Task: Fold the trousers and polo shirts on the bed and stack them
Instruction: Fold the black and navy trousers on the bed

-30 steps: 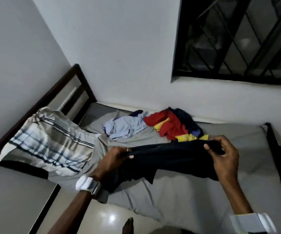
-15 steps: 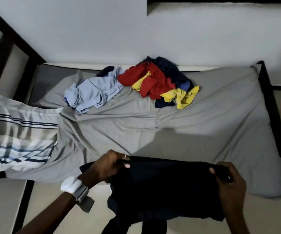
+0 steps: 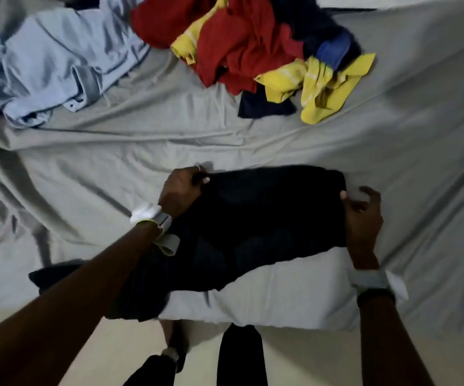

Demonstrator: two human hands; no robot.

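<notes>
At the far left, a crumpled light blue garment (image 3: 44,65) lies on the grey sheet of the bed (image 3: 114,162), toward the far edge. To its right, and just apart from it, is a loose pile of red and yellow clothes (image 3: 233,43). Some dark blue pieces are mixed in, and a yellow garment (image 3: 328,87) trails off the pile's right side.

Nearer the person, the left hand (image 3: 182,188) has its fingers curled around the upper left corner of a dark garment (image 3: 267,227) and grips it. One finger wears a ring, and a white and grey band (image 3: 153,215) circles the wrist. The dark garment lies spread flat on the near part of the bed, between the two hands and well apart from the other clothes. Its lower left part hangs over the mattress edge under the left forearm. It is too dark to tell whether it is trousers or a polo shirt.

The right hand (image 3: 361,215) is at the garment's right edge. Its thumb touches the cloth and its fingers are loosely curled just beyond. Whether it is pinching the fabric cannot be told. This wrist also wears a band (image 3: 372,280).

The hands are apart, one at each end of the garment's far edge. Below the mattress, the person's dark-clad legs (image 3: 242,358) stand on a pale floor (image 3: 303,363).
</notes>
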